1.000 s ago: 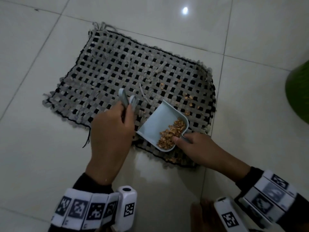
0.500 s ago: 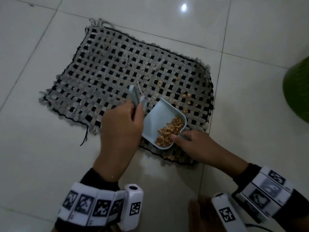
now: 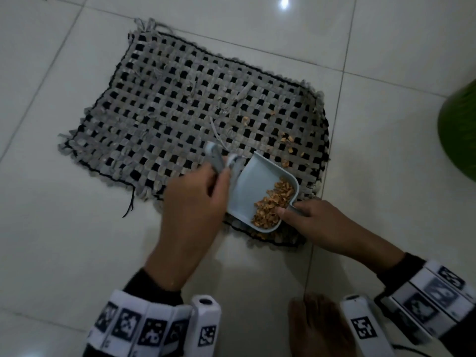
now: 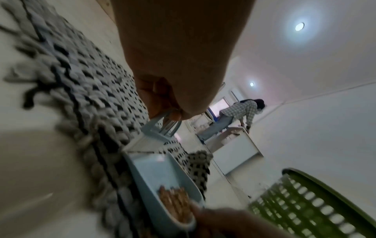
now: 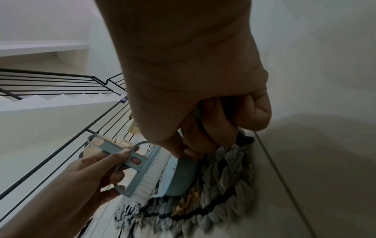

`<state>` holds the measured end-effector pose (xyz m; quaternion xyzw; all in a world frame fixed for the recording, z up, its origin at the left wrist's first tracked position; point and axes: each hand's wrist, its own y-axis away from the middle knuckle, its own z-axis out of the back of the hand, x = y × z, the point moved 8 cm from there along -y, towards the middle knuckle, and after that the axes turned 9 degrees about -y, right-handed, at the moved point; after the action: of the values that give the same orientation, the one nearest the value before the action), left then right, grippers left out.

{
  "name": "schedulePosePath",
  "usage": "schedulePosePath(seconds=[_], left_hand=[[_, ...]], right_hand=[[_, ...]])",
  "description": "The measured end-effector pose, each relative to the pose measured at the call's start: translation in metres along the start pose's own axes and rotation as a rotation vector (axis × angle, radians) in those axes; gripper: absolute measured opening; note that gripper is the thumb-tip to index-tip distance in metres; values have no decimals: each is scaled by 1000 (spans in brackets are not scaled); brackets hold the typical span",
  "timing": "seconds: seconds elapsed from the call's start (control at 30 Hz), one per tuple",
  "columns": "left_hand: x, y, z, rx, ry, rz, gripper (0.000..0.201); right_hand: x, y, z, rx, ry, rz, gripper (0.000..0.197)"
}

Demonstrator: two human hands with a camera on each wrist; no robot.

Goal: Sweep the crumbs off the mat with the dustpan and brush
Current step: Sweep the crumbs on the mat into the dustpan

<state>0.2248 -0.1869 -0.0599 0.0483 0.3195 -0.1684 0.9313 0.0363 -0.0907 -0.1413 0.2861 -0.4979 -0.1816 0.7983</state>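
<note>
Left hand is curled round the brush handle, bristles right at the dustpan mouth. Right hand pinches the dustpan handle, pan w/ a pile of crumbs tilted just ahead of its fingers. Loose crumbs beyond it on the mat. Mat's on a white tile floor, green basket off to the right.

A lived-in home interior is showing here: glossy pale floor tiles are carrying a grey-and-black woven rag mat, a white staircase with a black metal railing is rising at the left, round recessed ceiling lights are glowing overhead, and a green slotted plastic basket is standing at the right.
</note>
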Motion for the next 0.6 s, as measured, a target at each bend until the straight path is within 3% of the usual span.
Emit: schedulePosePath(seconds=[0.13, 0.23, 0.37, 0.6], left_hand=[[-29, 20, -17, 74, -12, -118, 27], [-21, 24, 5, -54, -11, -83, 19], [1, 15, 25, -174, -159, 23, 26], [-28, 21, -19, 37, -56, -128, 26]], right_hand=[[0, -1, 1, -2, 6, 8, 48], [-1, -1, 1, -2, 5, -6, 46], [1, -1, 2, 4, 15, -18, 49], [2, -2, 2, 16, 33, -11, 41]])
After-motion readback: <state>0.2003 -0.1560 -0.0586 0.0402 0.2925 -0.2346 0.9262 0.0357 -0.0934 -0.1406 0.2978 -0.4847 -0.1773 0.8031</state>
